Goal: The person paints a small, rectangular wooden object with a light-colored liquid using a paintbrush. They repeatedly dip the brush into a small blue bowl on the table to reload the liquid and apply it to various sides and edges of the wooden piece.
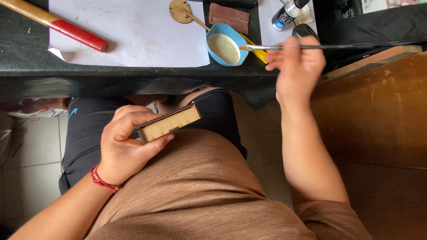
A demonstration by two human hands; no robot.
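My left hand (124, 144) grips a small flat wooden box (169, 123) over my lap, below the edge of the black table (133, 78). My right hand (296, 62) holds a thin black paintbrush (311, 46) level above the table. The bristle tip of the brush points left and sits just at the right rim of a blue bowl (233, 33) that holds pale cream liquid. A yellow comb-like tool (258, 53) lies beside the bowl, partly under the brush.
White paper (129, 31) covers the tabletop. A hammer with a red and wooden handle (58, 24) lies at the left. A round wooden cutout (180, 11), a brown rectangular piece (229, 18) and a small paint bottle (284, 15) sit at the back. A brown wooden surface (378, 120) stands on the right.
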